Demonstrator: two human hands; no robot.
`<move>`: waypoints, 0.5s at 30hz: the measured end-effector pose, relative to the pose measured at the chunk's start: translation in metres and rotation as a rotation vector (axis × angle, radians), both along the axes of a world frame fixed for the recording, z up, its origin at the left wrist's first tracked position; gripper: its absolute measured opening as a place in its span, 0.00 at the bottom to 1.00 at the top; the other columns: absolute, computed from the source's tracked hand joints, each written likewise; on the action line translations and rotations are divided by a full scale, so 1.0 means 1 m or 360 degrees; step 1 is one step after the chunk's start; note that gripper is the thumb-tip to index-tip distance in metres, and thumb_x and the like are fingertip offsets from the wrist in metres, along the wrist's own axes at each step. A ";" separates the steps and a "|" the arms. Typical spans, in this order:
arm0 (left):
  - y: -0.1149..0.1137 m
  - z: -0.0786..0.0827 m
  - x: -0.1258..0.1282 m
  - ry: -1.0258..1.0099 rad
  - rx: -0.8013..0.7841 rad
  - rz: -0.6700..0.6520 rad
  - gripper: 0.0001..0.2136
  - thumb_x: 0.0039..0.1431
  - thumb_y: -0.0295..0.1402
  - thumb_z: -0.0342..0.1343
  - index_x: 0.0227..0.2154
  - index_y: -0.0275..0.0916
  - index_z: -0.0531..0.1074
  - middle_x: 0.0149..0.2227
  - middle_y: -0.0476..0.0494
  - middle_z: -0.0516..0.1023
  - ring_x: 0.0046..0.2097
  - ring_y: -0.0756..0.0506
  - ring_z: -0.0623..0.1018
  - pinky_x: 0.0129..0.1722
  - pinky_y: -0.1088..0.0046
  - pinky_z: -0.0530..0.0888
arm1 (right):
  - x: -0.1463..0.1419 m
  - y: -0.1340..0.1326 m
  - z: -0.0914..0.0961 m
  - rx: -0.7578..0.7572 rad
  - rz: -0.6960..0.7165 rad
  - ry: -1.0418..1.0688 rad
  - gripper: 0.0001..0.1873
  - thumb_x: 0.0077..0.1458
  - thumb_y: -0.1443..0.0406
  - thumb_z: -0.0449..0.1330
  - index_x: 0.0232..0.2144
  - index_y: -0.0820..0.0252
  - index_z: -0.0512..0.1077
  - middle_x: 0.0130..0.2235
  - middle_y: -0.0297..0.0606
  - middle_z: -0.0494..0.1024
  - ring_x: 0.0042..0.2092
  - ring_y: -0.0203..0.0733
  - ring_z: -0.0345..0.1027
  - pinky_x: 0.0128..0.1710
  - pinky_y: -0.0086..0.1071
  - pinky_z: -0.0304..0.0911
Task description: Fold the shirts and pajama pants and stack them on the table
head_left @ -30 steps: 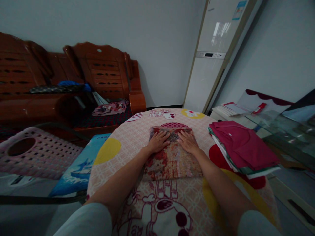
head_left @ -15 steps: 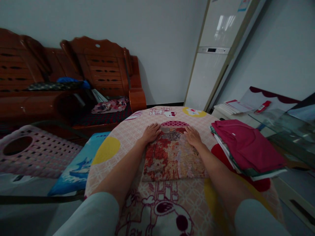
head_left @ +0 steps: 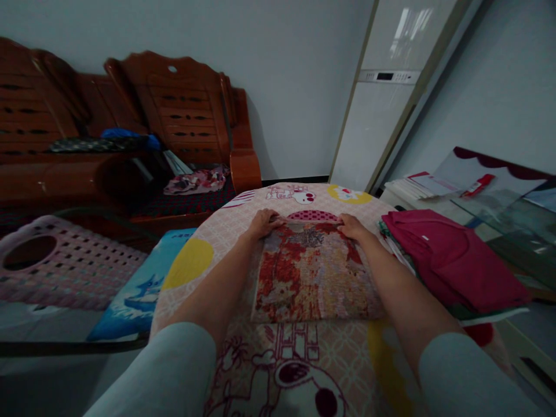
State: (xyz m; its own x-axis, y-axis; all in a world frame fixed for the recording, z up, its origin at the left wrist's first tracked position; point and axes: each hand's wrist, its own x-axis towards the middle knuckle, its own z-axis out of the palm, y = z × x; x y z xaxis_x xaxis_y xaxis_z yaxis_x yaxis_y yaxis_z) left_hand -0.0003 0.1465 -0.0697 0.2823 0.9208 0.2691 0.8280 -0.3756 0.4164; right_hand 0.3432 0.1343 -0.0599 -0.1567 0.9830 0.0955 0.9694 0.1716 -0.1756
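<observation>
A flat, rectangular piece of cloth in a mottled red, orange and grey pattern, perhaps a cushion cover, lies in front of me on the round table's printed cloth. At its far left corner, my left hand is closed with curled fingers on the edge. My right hand pinches the far right corner, thumb turned inward. Both forearms run along the sides of the cloth. Between the hands its far edge looks straight and slightly raised. Some fingertips are hidden.
Folded crimson clothing is stacked at the table's right. A glass-topped stand with papers is beyond it. On the left are a blue printed cushion, a pink woven basket and a wooden sofa.
My fingers have gone from lying flat on the far corners to curling round them. The cloth's far edge has lifted slightly. The view has shifted a little.
</observation>
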 end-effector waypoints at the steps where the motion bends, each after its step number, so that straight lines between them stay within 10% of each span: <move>1: 0.000 0.004 -0.003 -0.0028 -0.0062 -0.0039 0.16 0.55 0.41 0.59 0.42 0.37 0.76 0.42 0.40 0.79 0.44 0.42 0.75 0.45 0.68 0.70 | 0.001 0.000 0.002 0.0000 0.0000 0.0004 0.12 0.50 0.71 0.60 0.40 0.64 0.76 0.43 0.46 0.80 0.43 0.44 0.71 0.41 0.30 0.62; 7: -0.001 0.027 -0.013 -0.0196 -0.0374 -0.0131 0.10 0.42 0.35 0.63 0.29 0.36 0.76 0.23 0.52 0.73 0.29 0.48 0.71 0.29 0.75 0.63 | -0.004 -0.019 0.010 0.0303 -0.0100 0.0189 0.14 0.47 0.74 0.57 0.35 0.63 0.78 0.37 0.43 0.81 0.39 0.43 0.72 0.39 0.30 0.61; 15: -0.041 0.062 -0.007 -0.0690 -0.0109 -0.0181 0.09 0.40 0.29 0.58 0.28 0.35 0.72 0.23 0.54 0.70 0.26 0.51 0.67 0.26 0.77 0.61 | 0.004 -0.072 0.044 0.0648 -0.0143 0.0494 0.08 0.43 0.70 0.57 0.27 0.60 0.76 0.28 0.37 0.79 0.33 0.43 0.70 0.34 0.31 0.59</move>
State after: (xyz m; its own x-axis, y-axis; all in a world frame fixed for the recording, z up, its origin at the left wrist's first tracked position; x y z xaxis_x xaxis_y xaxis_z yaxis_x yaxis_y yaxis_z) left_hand -0.0075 0.1051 -0.0077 0.2577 0.9102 0.3241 0.5267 -0.4136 0.7426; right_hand 0.3471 0.0625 -0.0154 0.0231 0.8647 0.5018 0.8963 0.2044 -0.3936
